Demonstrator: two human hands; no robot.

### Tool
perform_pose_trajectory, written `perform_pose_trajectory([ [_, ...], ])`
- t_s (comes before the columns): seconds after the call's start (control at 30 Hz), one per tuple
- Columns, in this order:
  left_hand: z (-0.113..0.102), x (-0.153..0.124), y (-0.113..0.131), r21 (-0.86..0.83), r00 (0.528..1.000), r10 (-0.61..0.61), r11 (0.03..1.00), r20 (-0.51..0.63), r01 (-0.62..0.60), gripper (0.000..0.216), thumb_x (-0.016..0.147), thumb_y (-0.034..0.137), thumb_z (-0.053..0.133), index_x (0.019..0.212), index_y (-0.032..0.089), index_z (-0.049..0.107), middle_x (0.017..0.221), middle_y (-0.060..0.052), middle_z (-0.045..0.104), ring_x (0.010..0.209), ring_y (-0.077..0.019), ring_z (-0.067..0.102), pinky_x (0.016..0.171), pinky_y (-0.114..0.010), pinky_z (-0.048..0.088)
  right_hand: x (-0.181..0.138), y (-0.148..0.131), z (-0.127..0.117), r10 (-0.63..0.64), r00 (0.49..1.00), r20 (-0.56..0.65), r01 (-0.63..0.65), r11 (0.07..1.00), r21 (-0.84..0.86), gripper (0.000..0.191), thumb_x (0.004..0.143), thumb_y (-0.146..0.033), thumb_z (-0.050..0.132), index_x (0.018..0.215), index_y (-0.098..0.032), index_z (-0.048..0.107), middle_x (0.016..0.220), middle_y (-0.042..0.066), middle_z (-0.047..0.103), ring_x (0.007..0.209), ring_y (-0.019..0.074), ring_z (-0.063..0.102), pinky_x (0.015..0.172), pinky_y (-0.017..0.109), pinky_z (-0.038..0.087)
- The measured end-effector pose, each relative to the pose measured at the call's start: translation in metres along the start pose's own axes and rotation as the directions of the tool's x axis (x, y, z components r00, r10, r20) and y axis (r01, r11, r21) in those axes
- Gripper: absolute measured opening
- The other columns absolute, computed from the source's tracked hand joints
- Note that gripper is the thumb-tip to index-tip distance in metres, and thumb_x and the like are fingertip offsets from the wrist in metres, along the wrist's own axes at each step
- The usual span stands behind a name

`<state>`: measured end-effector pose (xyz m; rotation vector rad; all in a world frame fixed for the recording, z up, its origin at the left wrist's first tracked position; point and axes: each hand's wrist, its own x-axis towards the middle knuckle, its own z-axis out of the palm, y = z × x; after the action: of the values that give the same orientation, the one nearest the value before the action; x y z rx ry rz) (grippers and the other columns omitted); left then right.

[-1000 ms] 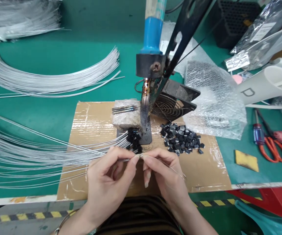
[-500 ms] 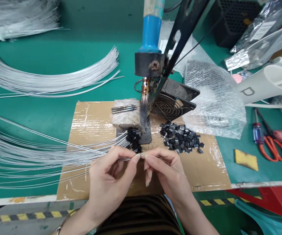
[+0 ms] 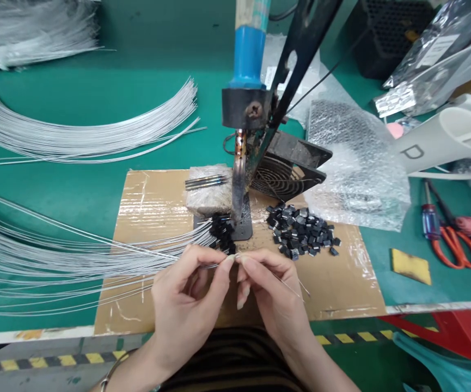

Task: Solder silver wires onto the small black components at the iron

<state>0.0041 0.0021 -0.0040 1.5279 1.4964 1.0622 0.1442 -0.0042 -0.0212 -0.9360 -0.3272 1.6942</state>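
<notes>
Fingertip to fingertip, my left hand and my right hand meet over the front of the cardboard. Each is closed in a pinch on thin wire. Two fine wire ends stick out past my right hand. What lies between the fingertips is mostly hidden. Beside my left hand, a bundle of grey-white wires runs in from the left, with black connectors on its ends. A pile of small black pieces lies beyond my right hand.
A soldering iron on a black metal arm points down just beyond my hands. Behind it stand a wrapped block and a small fan. Loose wires lie back left. Scissors and a yellow sponge are at right.
My right hand has shifted slightly left and turned a little, and the wire ends beyond it show more clearly. My left hand stays almost in place, still pinching.
</notes>
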Motion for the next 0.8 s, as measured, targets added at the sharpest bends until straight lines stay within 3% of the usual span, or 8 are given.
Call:
perform_pose_trajectory([
  [0.4, -0.004, -0.001, -0.003, 0.006, 0.999, 0.028, 1.0, 0.024, -0.028, 0.007, 0.093, 0.017, 0.073, 0.089, 0.022, 0.071, 0.069, 0.003, 0.064, 0.052, -0.009, 0.053, 0.046, -0.02, 0.04, 0.003, -0.009, -0.004, 0.055, 0.998, 0.043, -0.054, 0.998, -0.026, 0.012, 0.085, -0.028, 0.086, 0.08, -0.018, 0.084, 0.063, -0.003, 0.07, 0.044, 0.0065, 0.065, 0.045, 0.014, 0.056],
  [0.8, 0.006, -0.002, 0.0, -0.031, 0.999, -0.009, 0.999, -0.048, 0.007, 0.007, 0.093, 0.016, 0.074, 0.09, 0.023, 0.072, 0.07, 0.003, 0.071, 0.055, -0.0078, 0.063, 0.049, -0.015, 0.047, 0.0, 0.002, 0.006, -0.009, 0.998, -0.063, 0.012, 0.999, 0.048, 0.009, 0.082, -0.029, 0.087, 0.08, -0.02, 0.086, 0.066, -0.002, 0.073, 0.047, 0.0065, 0.064, 0.047, 0.015, 0.056],
])
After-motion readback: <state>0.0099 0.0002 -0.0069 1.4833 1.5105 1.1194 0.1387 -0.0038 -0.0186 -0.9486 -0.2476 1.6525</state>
